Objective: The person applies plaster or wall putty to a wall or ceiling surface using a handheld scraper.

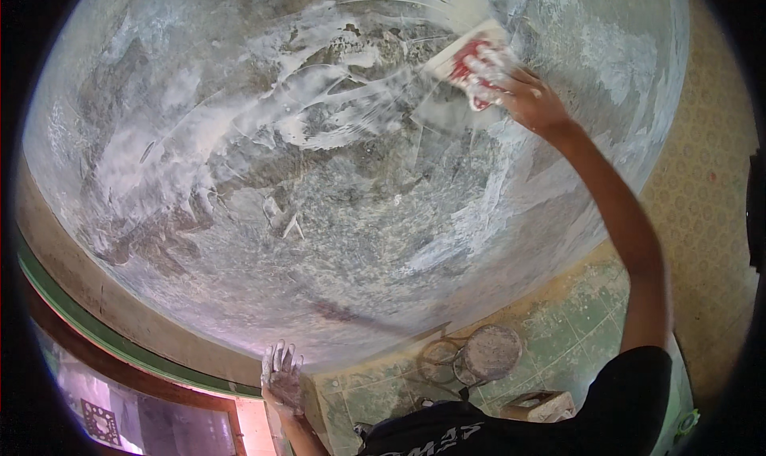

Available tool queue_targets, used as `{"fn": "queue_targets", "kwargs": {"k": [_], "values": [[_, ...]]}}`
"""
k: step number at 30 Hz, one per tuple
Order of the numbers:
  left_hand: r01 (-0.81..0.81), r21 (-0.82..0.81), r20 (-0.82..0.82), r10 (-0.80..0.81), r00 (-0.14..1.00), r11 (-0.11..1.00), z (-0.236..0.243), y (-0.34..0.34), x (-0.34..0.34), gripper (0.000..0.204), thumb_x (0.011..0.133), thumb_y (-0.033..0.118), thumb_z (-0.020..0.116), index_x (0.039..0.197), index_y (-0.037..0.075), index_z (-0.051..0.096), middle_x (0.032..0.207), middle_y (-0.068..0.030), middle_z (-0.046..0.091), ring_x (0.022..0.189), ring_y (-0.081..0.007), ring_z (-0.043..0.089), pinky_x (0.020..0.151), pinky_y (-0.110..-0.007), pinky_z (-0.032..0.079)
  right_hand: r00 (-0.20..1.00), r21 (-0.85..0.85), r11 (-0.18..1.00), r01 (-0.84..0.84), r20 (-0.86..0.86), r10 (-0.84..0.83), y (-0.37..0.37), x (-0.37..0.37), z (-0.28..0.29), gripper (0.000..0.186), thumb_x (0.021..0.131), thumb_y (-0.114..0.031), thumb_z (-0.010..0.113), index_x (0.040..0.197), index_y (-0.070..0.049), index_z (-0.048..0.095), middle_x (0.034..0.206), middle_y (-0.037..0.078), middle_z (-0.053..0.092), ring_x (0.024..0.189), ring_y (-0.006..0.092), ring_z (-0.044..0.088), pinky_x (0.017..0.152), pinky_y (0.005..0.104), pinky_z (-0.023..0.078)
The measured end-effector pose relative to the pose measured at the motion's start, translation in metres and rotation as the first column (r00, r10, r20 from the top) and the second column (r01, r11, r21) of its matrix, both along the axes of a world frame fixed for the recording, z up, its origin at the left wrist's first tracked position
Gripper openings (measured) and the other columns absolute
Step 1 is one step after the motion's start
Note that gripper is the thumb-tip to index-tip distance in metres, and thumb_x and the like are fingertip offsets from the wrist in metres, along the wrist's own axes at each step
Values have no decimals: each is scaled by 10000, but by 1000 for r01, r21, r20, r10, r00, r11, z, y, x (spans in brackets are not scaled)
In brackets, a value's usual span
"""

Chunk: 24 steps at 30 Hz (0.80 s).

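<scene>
Red-and-white flat float [455,62] is clamped in white-smeared right hand [517,90], toward right edge of mottled grey wall [359,193]; white-dusted left hand [284,382], fingers apart, is near lower edge.

Right hand [511,81], white-smeared: is gripping a red-and-white float [456,57] over the grey wall [351,185], which is showing streaks of white paste. Left hand [283,376], whitened, fingers extended: is hovering near the wall's lower edge. Dusty round object [491,352]: is standing on green tiles [574,336].
</scene>
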<state>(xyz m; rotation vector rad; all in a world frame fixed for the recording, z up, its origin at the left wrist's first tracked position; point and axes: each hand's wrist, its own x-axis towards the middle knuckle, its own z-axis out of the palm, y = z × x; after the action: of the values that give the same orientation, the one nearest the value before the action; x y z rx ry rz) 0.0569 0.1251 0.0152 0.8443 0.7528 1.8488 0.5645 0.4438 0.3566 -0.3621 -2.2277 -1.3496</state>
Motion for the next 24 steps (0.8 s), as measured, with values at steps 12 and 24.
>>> {"fn": "queue_targets", "kwargs": {"k": [12, 24], "values": [[29, -40, 45, -27, 999, 999, -4, 9, 22, 675, 951, 458, 432, 1494, 66, 350, 1511, -175, 386, 1359, -360, 410, 1076, -485, 376, 313, -218, 973, -75, -932, -185, -45, -226, -22, 693, 845, 6, 573, 1495, -66, 345, 1460, 332, 364, 1336, 447, 423, 1055, 484, 451], [45, -78, 8, -45, 999, 996, -2, 18, 26, 776, 905, 571, 474, 1478, 58, 370, 1480, -193, 422, 1336, -369, 433, 1058, -466, 397, 932, 8, 994, 106, -349, -96, -6, -70, -43, 412, 929, -104, 571, 1307, -265, 601, 1466, -5, 476, 1365, 251, 441, 1137, 395, 392]]}}
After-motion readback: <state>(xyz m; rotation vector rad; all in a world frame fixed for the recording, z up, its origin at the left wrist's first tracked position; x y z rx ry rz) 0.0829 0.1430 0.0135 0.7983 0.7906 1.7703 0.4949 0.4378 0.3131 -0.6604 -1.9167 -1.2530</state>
